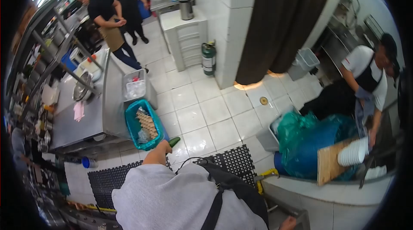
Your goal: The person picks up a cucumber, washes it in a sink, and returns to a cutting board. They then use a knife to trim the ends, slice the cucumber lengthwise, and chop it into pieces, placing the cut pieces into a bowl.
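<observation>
- The left hand (162,147) reaches forward, its fingers closed around a green vegetable (174,142) above the tiled floor (187,120), just right of a bin with a teal liner (130,122).
- Egg cartons (147,124) and clear plastic lie inside that bin; a grey bin (149,94) stands just beyond.
- The right hand (288,223) shows only partly at the near edge; I cannot tell how its fingers stand.
- Black perforated mats (109,182) cover the near floor.
- To the left, a steel counter (92,116) carries a pink cloth (78,111) and a metal bowl (81,90).
- Far off, two people stand left of a white cabinet (188,43) and a fire extinguisher (208,60).
- A dark curtain (279,23) hangs at far right.
- At right, a co-worker leans by white containers (352,152) and a wooden board (328,163).
</observation>
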The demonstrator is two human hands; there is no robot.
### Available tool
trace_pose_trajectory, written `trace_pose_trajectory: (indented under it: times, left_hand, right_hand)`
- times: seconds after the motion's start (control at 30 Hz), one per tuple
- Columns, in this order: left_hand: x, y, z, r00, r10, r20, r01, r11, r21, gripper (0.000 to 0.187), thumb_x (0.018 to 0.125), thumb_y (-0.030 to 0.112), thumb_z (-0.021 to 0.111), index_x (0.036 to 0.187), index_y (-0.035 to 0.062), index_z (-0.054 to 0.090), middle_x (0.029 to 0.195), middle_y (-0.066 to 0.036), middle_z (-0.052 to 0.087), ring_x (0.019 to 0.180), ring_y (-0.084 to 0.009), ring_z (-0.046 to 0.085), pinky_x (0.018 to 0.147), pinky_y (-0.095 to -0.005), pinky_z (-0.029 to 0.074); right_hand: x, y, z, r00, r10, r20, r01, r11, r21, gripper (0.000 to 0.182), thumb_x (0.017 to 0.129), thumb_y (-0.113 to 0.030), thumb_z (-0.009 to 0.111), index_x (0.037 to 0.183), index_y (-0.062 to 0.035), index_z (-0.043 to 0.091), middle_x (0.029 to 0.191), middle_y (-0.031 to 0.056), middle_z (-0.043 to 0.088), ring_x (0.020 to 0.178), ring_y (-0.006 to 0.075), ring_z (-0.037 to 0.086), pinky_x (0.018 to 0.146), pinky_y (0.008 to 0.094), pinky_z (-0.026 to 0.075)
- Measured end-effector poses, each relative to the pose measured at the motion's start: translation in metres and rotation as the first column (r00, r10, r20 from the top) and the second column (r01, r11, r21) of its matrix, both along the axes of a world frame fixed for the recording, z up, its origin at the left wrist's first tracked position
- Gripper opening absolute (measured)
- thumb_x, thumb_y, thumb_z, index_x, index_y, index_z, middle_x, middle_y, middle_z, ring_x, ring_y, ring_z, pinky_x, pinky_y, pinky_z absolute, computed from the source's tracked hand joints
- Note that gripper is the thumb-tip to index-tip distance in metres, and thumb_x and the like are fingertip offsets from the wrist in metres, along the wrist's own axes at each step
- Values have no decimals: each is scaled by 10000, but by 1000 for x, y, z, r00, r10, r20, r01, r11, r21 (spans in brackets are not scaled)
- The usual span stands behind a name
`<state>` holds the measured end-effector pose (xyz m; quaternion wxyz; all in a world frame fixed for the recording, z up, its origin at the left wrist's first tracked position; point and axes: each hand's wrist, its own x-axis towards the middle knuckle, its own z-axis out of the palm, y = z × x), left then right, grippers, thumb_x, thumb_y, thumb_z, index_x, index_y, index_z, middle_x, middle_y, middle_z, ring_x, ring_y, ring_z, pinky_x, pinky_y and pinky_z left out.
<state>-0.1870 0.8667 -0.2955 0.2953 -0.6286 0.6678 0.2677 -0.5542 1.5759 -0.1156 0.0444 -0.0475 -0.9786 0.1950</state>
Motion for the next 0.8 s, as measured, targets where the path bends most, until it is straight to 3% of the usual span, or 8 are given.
trace_pose_trajectory:
  times: [0.13,0.27,0.4,0.57,0.63,0.67,0.77,0.8]
  left_hand:
    - [-4,-11,-2,987,-77,-144,77,997,-9,695,641,339,929,1221,23,712,1200,-242,710,1119,-395,688,964,-438,564]
    - [-2,-17,-1,919,122,-374,-143,989,-28,703,661,356,910,1195,-26,658,1177,-285,694,1107,-426,675,954,-454,551]
    - [31,-7,9,781,341,-524,-428,903,-50,741,640,399,909,1203,-7,648,1177,-273,692,1108,-431,666,972,-447,533]
    - [135,38,-23,744,629,-227,-617,776,129,810,599,330,923,1278,11,619,1225,-223,699,1160,-365,674,1013,-414,535]
    - [143,47,-8,722,691,-12,-689,721,66,820,586,288,935,1284,0,616,1243,-223,695,1175,-359,672,1022,-405,536]
    - [137,55,28,665,742,84,-742,669,-32,828,577,270,945,1286,-5,617,1251,-222,693,1177,-357,674,1022,-402,539]
    - [122,35,44,527,831,177,-849,526,54,847,562,255,962,1287,-15,618,1236,-219,701,1164,-352,682,1007,-413,548]
    - [112,31,40,465,882,80,-883,468,-34,844,561,251,964,1283,-19,619,1217,-216,708,1147,-352,688,993,-411,554]
  right_hand:
    - [-89,-118,-116,803,401,442,-89,813,-576,171,962,-156,687,1042,-22,617,782,72,659,611,166,621,542,310,518]
    - [-99,-246,-121,402,531,746,-400,835,-379,214,983,-234,661,1075,-42,637,795,72,694,636,200,653,554,335,538]
    - [-178,-255,-292,271,508,817,-663,714,-225,278,976,-298,658,1025,-24,669,809,104,716,638,236,673,555,367,536]
    - [-255,-378,-343,110,37,993,-199,980,-15,310,968,-301,638,925,3,682,775,152,712,595,277,670,548,392,532]
    - [-330,-454,-360,-510,698,503,-856,-350,-382,259,970,-238,607,929,14,653,741,185,681,561,294,658,507,418,529]
    - [-315,-512,-304,-524,694,494,-847,-364,-387,259,970,-238,607,929,14,653,741,185,681,561,294,658,507,418,529]
    - [-334,-728,-288,340,430,836,-285,895,-344,210,928,-182,575,916,18,640,677,183,629,496,293,631,390,436,489]
    - [-337,-792,-287,336,510,792,-417,834,-360,215,922,-176,563,889,20,643,666,177,628,489,288,629,395,425,495]
